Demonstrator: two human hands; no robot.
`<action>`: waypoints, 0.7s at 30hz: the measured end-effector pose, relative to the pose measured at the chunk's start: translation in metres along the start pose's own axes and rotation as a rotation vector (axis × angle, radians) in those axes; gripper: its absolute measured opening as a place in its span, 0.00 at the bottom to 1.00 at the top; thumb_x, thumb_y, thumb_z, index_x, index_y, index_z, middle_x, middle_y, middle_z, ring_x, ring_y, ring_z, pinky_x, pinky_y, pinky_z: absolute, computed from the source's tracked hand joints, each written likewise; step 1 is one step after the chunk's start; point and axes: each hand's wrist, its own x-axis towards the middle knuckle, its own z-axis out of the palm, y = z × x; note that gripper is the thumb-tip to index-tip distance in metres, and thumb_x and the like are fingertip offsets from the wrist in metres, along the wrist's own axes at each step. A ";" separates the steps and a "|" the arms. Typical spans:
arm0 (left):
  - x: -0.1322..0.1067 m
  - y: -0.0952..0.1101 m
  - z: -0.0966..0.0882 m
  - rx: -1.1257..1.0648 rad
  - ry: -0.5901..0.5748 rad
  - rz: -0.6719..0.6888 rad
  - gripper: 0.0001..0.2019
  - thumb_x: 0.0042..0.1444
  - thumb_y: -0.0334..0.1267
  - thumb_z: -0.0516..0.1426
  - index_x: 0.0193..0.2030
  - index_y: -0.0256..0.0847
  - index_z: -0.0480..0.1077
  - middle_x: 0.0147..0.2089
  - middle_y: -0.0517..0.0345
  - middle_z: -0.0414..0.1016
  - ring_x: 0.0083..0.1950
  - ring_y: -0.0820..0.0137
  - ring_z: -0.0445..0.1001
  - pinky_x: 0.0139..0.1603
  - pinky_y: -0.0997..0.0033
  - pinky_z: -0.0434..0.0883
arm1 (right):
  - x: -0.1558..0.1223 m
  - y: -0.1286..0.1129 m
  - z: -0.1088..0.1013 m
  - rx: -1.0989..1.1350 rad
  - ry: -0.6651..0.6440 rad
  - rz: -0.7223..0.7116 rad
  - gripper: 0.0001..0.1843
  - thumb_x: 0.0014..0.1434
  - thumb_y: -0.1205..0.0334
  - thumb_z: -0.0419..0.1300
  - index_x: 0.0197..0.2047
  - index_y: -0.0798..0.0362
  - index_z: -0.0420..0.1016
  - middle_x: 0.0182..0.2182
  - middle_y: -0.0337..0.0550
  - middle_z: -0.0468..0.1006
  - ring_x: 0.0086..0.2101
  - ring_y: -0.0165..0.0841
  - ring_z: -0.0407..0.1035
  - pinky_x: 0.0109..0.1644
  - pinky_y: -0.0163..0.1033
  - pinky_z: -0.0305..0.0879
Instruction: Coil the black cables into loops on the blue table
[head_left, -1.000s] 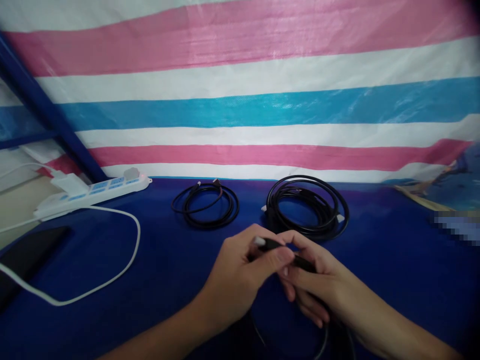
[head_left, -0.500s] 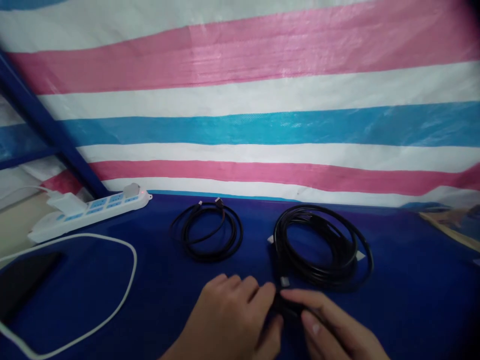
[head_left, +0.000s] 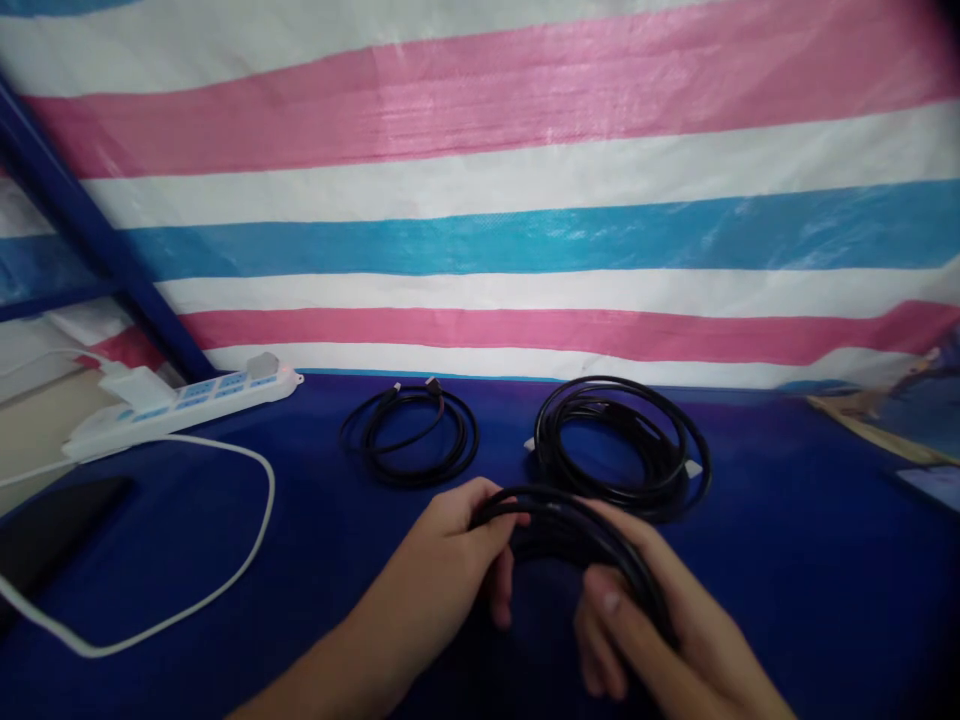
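Note:
Both hands grip a coiled black cable (head_left: 559, 505) near the bottom middle of the head view. My left hand (head_left: 457, 555) pinches the coil's left side between thumb and fingers. Around its right side are the fingers of my right hand (head_left: 660, 610), thumb on top. The coil's near part is hidden or lost in shadow, and its plugs do not show. Just beyond my hands lies a thick black cable coil (head_left: 622, 495) with pale ends sticking out. Further left rests a smaller coiled black cable (head_left: 420, 475), a USB-type plug at its top.
A white power strip (head_left: 225, 400) with a plugged-in white charger (head_left: 139, 385) sits at the back left. Its white cord (head_left: 262, 530) loops over the blue table (head_left: 315, 560), near a dark flat object (head_left: 52, 530). Striped sheeting (head_left: 480, 245) hangs behind.
My hands have come apart from their close hold on a black piece and now hold a coil of cable between them. The view has shifted slightly.

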 end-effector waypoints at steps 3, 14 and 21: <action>-0.007 0.003 0.001 -0.235 -0.258 -0.094 0.10 0.55 0.40 0.51 0.31 0.36 0.69 0.14 0.65 0.61 0.19 0.75 0.67 0.27 0.77 0.62 | 0.005 -0.005 -0.008 -0.034 -0.030 0.016 0.30 0.62 0.46 0.53 0.62 0.52 0.56 0.15 0.30 0.60 0.16 0.24 0.56 0.20 0.30 0.55; -0.005 -0.006 0.008 -0.544 0.087 0.102 0.03 0.57 0.35 0.55 0.35 0.40 0.64 0.12 0.75 0.47 0.12 0.82 0.47 0.15 0.82 0.57 | 0.009 0.004 0.003 0.061 -0.075 0.075 0.30 0.54 0.50 0.63 0.56 0.51 0.60 0.22 0.32 0.67 0.21 0.27 0.66 0.23 0.31 0.62; -0.012 -0.006 0.022 -0.691 0.278 -0.046 0.13 0.62 0.45 0.51 0.50 0.45 0.63 0.24 0.64 0.71 0.25 0.74 0.70 0.28 0.75 0.69 | -0.007 0.000 0.012 -0.071 -0.400 -0.002 0.26 0.51 0.59 0.65 0.54 0.49 0.66 0.37 0.41 0.72 0.36 0.32 0.68 0.39 0.34 0.67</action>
